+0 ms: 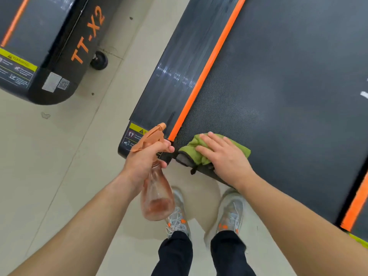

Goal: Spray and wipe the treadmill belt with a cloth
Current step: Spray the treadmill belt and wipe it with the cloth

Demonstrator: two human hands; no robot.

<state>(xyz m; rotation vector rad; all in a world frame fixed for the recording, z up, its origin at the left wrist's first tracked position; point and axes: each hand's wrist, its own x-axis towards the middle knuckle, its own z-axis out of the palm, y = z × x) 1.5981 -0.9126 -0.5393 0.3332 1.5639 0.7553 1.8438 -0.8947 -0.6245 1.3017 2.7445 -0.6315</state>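
wipe step | our right hand (223, 156) flat, pressing green cloth (194, 149) on belt (288, 86) near-left corner | left hand (145, 159) grips spray bottle (156, 196) | we keep palm flat, sweep right in overlapping strokes

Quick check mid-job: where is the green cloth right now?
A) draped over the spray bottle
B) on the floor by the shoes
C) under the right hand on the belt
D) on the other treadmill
C: the right hand lies flat on the green cloth at the near end of the belt, while the left hand grips the spray bottle.
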